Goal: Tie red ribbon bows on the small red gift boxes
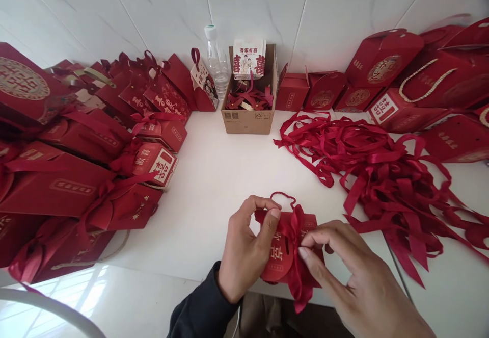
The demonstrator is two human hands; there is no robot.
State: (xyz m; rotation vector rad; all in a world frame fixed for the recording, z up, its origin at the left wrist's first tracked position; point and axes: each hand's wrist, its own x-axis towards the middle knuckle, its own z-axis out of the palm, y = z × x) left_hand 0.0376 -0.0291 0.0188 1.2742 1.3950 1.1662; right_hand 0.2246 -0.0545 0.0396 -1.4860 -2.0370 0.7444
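A small red gift box [278, 264] with gold characters lies at the front edge of the white table, close to me. A dark red satin ribbon [301, 287] is tied across its top, its loop pointing away and its tail hanging toward me. A thin twisted red cord [283, 193] curls out beyond the box. My left hand [250, 249] is closed, thumb and index finger pinching at the box's far left corner. My right hand [347, 264] is closed too, with thumb and index finger on the ribbon at its knot. Its other fingers are partly hidden.
A heap of loose red ribbons [367, 149] spreads over the right side. Ribbon-tied red boxes [76, 175] crowd the left. An open cardboard box [247, 124] with cards and tags stands by the wall, beside a plastic bottle [216, 60]. More red boxes [385, 60] stand back right.
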